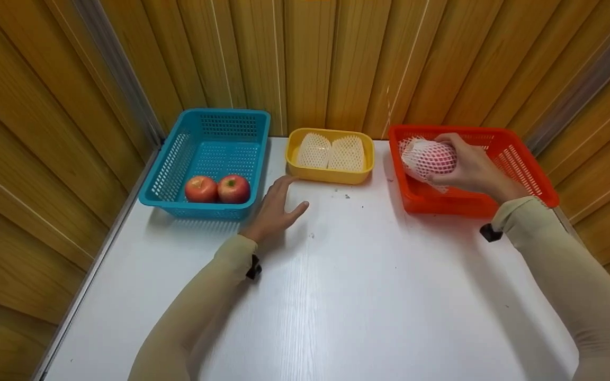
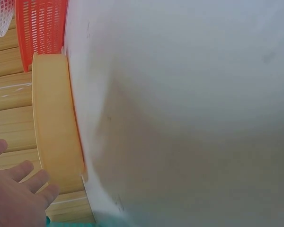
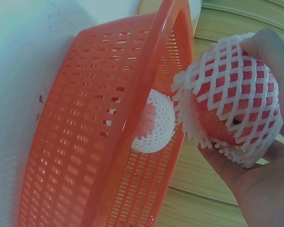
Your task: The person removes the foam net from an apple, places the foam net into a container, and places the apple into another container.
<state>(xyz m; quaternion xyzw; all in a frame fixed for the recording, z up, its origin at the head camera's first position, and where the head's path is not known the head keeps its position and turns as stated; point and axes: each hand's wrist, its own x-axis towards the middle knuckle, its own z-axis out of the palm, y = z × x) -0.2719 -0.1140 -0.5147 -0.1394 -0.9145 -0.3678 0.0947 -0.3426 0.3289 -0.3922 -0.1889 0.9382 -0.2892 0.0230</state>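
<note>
My right hand (image 1: 472, 168) grips an apple wrapped in a white foam net (image 1: 434, 157) above the left part of the red basket (image 1: 442, 206). In the right wrist view the netted apple (image 3: 236, 97) lies between thumb and fingers, level with the rim. A second netted apple (image 3: 156, 122) sits inside that basket, partly behind its wall. My left hand (image 1: 273, 209) is held with fingers spread, holding nothing, between the blue basket (image 1: 199, 210) and the yellow tray (image 1: 329, 175). Two bare red apples (image 1: 233, 189) rest side by side at the near end of the blue basket.
Two white foam nets (image 1: 314, 151) stand side by side in the yellow tray. Wood-look panels (image 1: 305, 63) rise behind and on both sides of the white table (image 1: 347, 286). The three containers are lined up along the back edge.
</note>
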